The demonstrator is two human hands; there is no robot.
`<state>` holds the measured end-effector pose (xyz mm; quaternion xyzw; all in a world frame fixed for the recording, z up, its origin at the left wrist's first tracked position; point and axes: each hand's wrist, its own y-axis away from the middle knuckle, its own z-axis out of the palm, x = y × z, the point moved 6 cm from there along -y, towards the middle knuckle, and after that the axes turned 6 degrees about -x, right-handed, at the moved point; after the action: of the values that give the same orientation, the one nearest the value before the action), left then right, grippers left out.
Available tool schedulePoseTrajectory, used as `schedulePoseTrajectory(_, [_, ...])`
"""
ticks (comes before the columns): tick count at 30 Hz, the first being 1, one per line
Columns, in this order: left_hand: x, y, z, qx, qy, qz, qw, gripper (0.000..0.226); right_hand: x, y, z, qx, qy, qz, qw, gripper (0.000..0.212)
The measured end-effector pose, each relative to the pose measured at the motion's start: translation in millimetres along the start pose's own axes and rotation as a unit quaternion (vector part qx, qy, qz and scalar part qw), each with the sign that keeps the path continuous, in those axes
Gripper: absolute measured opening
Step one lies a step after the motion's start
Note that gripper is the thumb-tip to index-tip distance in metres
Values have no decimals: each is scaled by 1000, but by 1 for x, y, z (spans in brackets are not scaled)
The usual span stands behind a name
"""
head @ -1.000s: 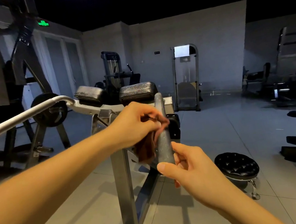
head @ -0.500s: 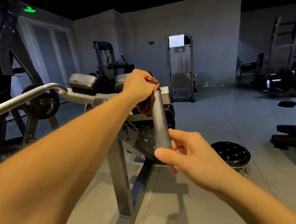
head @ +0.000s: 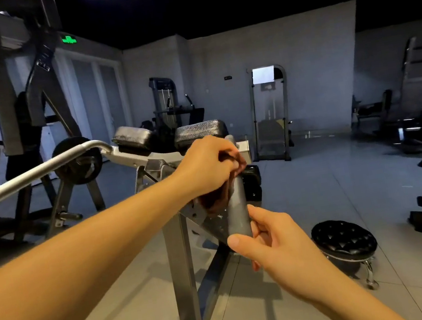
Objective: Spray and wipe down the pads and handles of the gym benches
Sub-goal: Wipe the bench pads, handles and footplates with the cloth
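Note:
A grey cylindrical handle (head: pixel 237 211) of the gym machine stands nearly upright in the middle of the view. My left hand (head: pixel 208 164) grips a dark reddish cloth (head: pixel 214 199) and presses it against the upper part of the handle. My right hand (head: pixel 269 241) pinches the handle's lower end between thumb and fingers. Behind the hands sit two black padded rests (head: pixel 198 131), (head: pixel 133 136) on the machine's silver frame (head: pixel 180 261). No spray bottle is in view.
A long silver lever arm (head: pixel 29 174) runs from the left edge toward the pads. A black tufted stool (head: pixel 344 239) stands at the lower right. A plate-loaded rack (head: pixel 17 113) fills the left, more machines (head: pixel 418 113) the far right. Pale tiled floor lies between.
My left hand with the cloth slid up the handle, then came partway back down. My right hand stayed at the handle's lower end. The camera tilted slightly.

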<state>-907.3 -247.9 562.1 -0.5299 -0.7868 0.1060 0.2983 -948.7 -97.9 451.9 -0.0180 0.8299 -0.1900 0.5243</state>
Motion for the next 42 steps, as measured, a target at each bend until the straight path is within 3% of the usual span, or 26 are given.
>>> schedulePoseTrajectory(6, [-39,-98,3,49,-75,-61,994,20,4,-2,-2,10,5,6,1000,41])
schedulePoseTrajectory(10, [-33,-46,-1,44,1,-5,999,15,4,-1,-2,17,6,-1,1000,47])
schedulePoseTrajectory(13, [-12,32,-2,-11,83,24,996,17,-1,3,1,6,-9,7,1000,43])
schedulePoseTrajectory(16, [4,74,-3,-70,114,39,990,16,-8,3,1,-9,-8,3,1000,25])
schedulePoseTrajectory(19, [12,53,-4,-48,74,46,995,13,-6,1,-3,1,-4,8,1000,12])
schedulePoseTrajectory(24, [-31,-55,3,39,-21,-17,999,12,10,-6,-5,5,-14,37,999,58])
schedulePoseTrajectory(27, [-55,-79,0,63,-37,-53,996,18,11,-5,-4,7,-26,46,999,69])
schedulePoseTrajectory(29, [-57,-66,1,71,5,-48,996,19,7,-4,-3,3,-23,41,999,65])
schedulePoseTrajectory(32, [-48,-18,1,55,90,-25,994,19,2,-4,-5,-3,5,24,1000,39])
schedulePoseTrajectory(36, [-20,31,0,-16,131,11,991,13,0,-2,0,-12,-4,35,999,47])
schedulePoseTrajectory(39, [-5,13,-9,32,88,33,995,11,-2,-5,0,-1,19,29,999,42])
schedulePoseTrajectory(42, [-13,-24,-8,82,91,-14,992,17,-8,-8,-1,-1,17,19,1000,34])
